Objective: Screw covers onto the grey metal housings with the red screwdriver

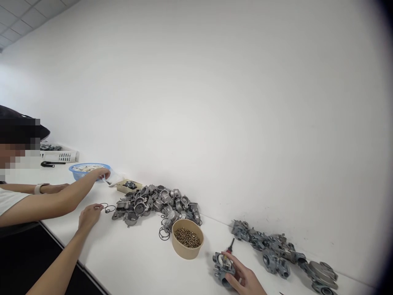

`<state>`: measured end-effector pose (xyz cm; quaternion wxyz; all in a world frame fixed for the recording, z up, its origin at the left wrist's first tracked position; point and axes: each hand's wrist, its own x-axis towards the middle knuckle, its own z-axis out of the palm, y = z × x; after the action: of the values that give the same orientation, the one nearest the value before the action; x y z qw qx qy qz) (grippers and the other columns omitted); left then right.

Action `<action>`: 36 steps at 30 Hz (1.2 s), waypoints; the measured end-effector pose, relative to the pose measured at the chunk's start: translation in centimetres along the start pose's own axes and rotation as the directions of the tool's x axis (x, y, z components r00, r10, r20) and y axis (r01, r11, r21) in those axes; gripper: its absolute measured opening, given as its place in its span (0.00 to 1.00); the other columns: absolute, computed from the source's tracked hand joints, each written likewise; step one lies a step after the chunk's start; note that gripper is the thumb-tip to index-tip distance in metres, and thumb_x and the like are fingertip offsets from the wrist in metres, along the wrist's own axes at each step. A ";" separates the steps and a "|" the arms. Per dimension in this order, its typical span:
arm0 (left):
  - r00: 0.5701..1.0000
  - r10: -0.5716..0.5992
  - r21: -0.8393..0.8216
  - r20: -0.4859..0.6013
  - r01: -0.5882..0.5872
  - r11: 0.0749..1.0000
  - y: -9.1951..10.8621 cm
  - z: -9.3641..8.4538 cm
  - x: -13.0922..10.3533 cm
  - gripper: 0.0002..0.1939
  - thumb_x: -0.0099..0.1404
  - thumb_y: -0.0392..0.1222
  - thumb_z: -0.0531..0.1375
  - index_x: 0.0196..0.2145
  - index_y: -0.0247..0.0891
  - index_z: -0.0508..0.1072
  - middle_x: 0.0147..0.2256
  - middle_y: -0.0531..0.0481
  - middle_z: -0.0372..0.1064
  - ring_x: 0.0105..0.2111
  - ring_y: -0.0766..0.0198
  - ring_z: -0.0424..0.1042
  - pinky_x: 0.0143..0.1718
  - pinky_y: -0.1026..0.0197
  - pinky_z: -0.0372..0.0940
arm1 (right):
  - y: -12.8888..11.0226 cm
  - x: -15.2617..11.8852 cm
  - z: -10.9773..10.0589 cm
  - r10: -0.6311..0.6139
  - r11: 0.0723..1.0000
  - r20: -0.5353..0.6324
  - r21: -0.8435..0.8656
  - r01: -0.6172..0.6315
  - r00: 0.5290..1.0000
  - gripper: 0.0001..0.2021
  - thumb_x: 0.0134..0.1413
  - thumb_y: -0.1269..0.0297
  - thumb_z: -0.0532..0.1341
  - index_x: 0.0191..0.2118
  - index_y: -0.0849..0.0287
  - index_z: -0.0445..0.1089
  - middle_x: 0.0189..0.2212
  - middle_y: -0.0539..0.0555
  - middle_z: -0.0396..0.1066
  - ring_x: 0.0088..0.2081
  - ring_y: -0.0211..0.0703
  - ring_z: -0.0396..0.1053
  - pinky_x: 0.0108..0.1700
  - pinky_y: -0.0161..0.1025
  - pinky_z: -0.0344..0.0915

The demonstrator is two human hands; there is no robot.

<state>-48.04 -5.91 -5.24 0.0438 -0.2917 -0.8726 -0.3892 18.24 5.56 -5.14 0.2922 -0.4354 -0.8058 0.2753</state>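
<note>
My right hand (242,278) at lower centre grips a casting (223,268) steady on the worktop (138,262); my left hand (89,215) lies half-open by O-rings (107,208).

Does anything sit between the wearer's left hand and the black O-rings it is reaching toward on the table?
Nothing visible does. The left hand has its fingertips right at the black O-rings, with only bare white table around them. The pile of grey metal castings lies just beyond the rings.

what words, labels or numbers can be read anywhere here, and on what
None: no readable text shows in the head view.
Paper bowl of screws: plain, no print.
Blue basket and white basket: no labels visible.
Metal part at the right hand: any cast marks are too small to read.
</note>
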 end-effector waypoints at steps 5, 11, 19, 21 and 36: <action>0.999 0.025 -0.032 -0.030 -0.026 0.999 0.9 -0.6 -3.4 0.18 0.63 0.53 0.54 0.39 0.41 0.77 0.35 0.46 0.77 0.41 0.49 0.74 0.43 0.57 0.65 | -0.3 -0.3 -0.2 -0.033 0.999 0.046 0.009 0.033 0.998 0.38 0.53 0.35 0.55 0.61 0.58 0.64 0.26 0.52 0.67 0.27 0.45 0.62 0.29 0.36 0.61; 0.911 0.410 -0.080 -0.041 -0.412 0.907 6.6 0.3 -12.2 0.20 0.67 0.57 0.50 0.42 0.43 0.75 0.22 0.55 0.66 0.25 0.60 0.68 0.32 0.63 0.61 | -0.9 -0.6 -0.4 -0.042 0.999 0.046 0.021 0.041 0.998 0.37 0.54 0.37 0.55 0.61 0.58 0.64 0.27 0.52 0.68 0.28 0.45 0.62 0.30 0.36 0.61; 0.691 0.600 0.012 0.404 -0.659 0.752 19.5 8.8 -13.3 0.11 0.69 0.39 0.56 0.46 0.40 0.75 0.47 0.41 0.73 0.51 0.53 0.70 0.51 0.56 0.63 | -0.3 -0.5 -0.4 -0.070 0.997 0.061 0.013 0.069 0.996 0.37 0.54 0.36 0.54 0.61 0.58 0.64 0.30 0.54 0.70 0.28 0.45 0.62 0.33 0.36 0.62; 0.707 0.566 0.052 0.424 -0.643 0.764 20.6 10.9 -12.3 0.12 0.69 0.42 0.58 0.48 0.37 0.73 0.48 0.42 0.71 0.48 0.54 0.71 0.50 0.52 0.66 | 0.2 -0.2 -0.3 -0.080 0.997 0.073 0.009 0.079 0.994 0.38 0.53 0.34 0.54 0.61 0.57 0.65 0.29 0.54 0.70 0.28 0.45 0.62 0.32 0.36 0.62; 0.731 0.570 0.135 0.375 -0.652 0.747 18.3 13.7 -12.6 0.15 0.70 0.44 0.57 0.52 0.36 0.69 0.50 0.43 0.68 0.46 0.57 0.71 0.47 0.50 0.68 | -1.0 -0.8 -0.5 -0.053 0.998 0.040 0.025 0.052 0.998 0.37 0.53 0.36 0.55 0.60 0.57 0.66 0.25 0.53 0.70 0.28 0.47 0.65 0.31 0.36 0.63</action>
<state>-25.65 7.40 -6.58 0.0703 -0.6134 -0.7645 -0.1852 18.43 4.46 -4.26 0.2883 -0.4049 -0.8193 0.2859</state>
